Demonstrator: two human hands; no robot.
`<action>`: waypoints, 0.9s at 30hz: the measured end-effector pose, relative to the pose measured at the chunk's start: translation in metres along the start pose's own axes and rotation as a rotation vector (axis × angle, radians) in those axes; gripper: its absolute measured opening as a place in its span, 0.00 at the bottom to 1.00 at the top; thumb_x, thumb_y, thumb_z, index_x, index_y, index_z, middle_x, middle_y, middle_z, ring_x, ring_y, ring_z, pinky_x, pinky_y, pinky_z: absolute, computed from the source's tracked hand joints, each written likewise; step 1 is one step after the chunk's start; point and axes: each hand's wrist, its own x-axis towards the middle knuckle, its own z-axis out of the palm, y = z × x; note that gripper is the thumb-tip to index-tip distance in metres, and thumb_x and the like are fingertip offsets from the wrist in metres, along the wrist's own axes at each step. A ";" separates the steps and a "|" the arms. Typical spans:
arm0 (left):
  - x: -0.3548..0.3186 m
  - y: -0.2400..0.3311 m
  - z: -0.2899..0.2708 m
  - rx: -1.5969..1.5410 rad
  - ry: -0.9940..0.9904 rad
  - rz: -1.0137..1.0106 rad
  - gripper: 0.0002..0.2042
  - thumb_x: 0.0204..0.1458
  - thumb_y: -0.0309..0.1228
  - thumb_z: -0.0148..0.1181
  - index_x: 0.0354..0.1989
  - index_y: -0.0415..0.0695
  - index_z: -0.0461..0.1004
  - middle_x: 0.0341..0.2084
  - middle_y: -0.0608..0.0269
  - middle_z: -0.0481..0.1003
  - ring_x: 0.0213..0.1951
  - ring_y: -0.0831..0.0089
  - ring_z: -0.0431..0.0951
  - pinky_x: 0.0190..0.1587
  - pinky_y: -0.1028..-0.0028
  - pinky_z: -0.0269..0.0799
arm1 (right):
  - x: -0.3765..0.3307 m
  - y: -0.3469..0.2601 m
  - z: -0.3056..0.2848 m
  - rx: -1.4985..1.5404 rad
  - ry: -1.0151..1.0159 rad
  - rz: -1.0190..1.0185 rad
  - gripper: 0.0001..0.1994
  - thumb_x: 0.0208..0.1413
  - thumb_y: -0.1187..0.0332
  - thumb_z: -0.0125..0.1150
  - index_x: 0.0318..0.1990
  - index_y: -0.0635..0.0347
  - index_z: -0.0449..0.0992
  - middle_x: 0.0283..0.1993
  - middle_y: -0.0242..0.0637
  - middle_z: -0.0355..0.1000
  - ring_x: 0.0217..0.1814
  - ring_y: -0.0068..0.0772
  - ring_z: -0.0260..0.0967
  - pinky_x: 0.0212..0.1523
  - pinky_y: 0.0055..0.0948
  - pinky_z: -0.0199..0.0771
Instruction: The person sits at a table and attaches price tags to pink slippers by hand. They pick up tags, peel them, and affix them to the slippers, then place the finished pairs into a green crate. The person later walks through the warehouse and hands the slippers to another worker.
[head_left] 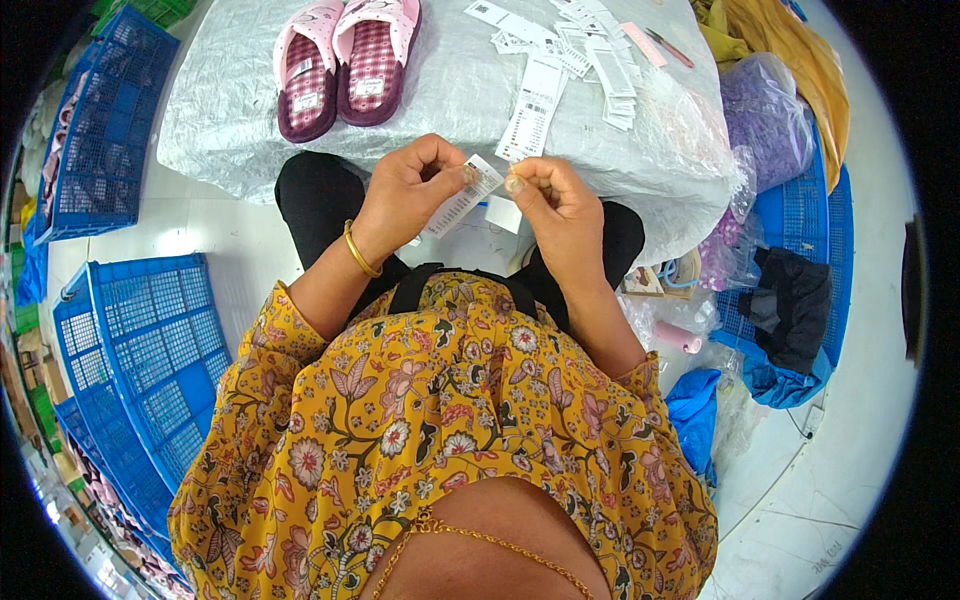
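My left hand (pixel 410 190) and my right hand (pixel 555 205) meet over my lap, pinching a narrow white paper tag (pixel 468 194) between their fingertips. The tag runs slantwise from the right hand's thumb down toward the left palm. A gold bangle sits on my left wrist. Just beyond the hands, a long white tag (pixel 530 118) lies at the near edge of a table covered in grey wrinkled sheet (pixel 450 90). A pair of pink checked slippers (pixel 345 60) rests on the table's far left.
A heap of white tags (pixel 580 45) and a pink pen-like tool (pixel 655 42) lie at the table's far right. Blue plastic crates (pixel 130 340) stand on the floor at my left. At my right are clear bags (pixel 765 120), another blue crate (pixel 800 230) and dark cloth (pixel 795 300).
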 end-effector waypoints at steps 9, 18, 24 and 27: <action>-0.003 0.002 0.006 0.030 0.003 0.080 0.03 0.54 0.24 0.61 0.33 0.40 0.74 0.27 0.72 0.74 0.29 0.87 0.69 0.32 0.84 0.66 | 0.000 -0.001 0.005 0.036 -0.075 0.157 0.15 0.52 0.75 0.62 0.47 0.66 0.71 0.28 0.30 0.74 0.27 0.14 0.65 0.29 0.18 0.66; -0.007 -0.002 0.009 0.055 0.033 0.109 0.03 0.54 0.23 0.61 0.33 0.40 0.74 0.27 0.72 0.74 0.30 0.87 0.70 0.32 0.84 0.66 | 0.000 0.000 0.002 0.015 -0.096 0.185 0.15 0.53 0.74 0.62 0.48 0.65 0.72 0.29 0.29 0.73 0.28 0.14 0.65 0.30 0.18 0.66; -0.003 -0.008 0.013 -0.321 0.093 -0.087 0.02 0.56 0.24 0.59 0.33 0.41 0.73 0.28 0.69 0.75 0.30 0.85 0.73 0.34 0.83 0.70 | -0.004 0.001 -0.003 0.149 -0.011 0.179 0.11 0.56 0.72 0.62 0.46 0.64 0.74 0.31 0.26 0.72 0.31 0.13 0.64 0.33 0.16 0.66; 0.000 -0.011 0.012 -0.547 0.063 -0.142 0.02 0.57 0.24 0.57 0.33 0.41 0.72 0.29 0.67 0.76 0.31 0.83 0.75 0.35 0.81 0.72 | 0.000 0.007 -0.002 0.053 0.052 0.106 0.09 0.58 0.71 0.61 0.44 0.64 0.74 0.31 0.27 0.72 0.31 0.13 0.64 0.33 0.16 0.66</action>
